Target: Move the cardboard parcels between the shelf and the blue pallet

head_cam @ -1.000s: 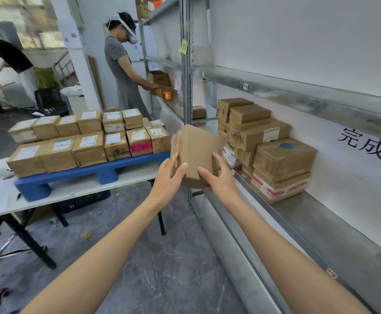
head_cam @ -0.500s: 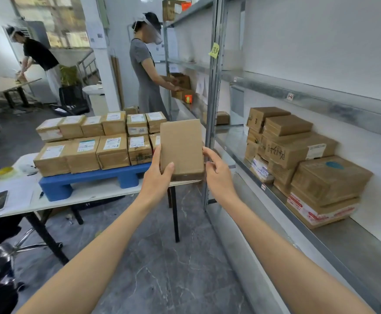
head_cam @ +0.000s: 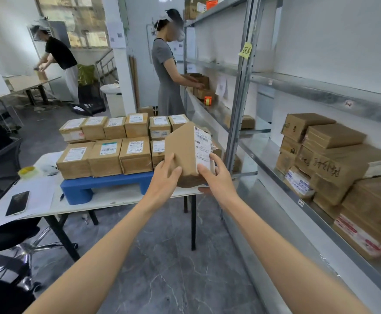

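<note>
I hold a cardboard parcel [head_cam: 188, 150] in both hands, turned edge-up so its white label faces right. My left hand [head_cam: 164, 177] grips its plain left face and my right hand [head_cam: 215, 177] its labelled face. It hangs in the air just in front of the right end of the blue pallet [head_cam: 103, 184], which stands on a white table [head_cam: 108, 200] and carries two rows of labelled parcels [head_cam: 108, 155]. On the right, the metal shelf [head_cam: 275, 177] holds a stack of parcels [head_cam: 334, 159].
A person in a grey dress [head_cam: 167, 71] works at the shelf beyond the table. Another person [head_cam: 59, 57] stands at a far table. A phone [head_cam: 18, 202], papers and a tape roll [head_cam: 27, 172] lie on the white table. A chair [head_cam: 8, 245] stands at left.
The parcel has turned from its plain face toward me to edge-up with the label showing. My view has moved closer to the pallet, and my hands sit lower on the parcel.
</note>
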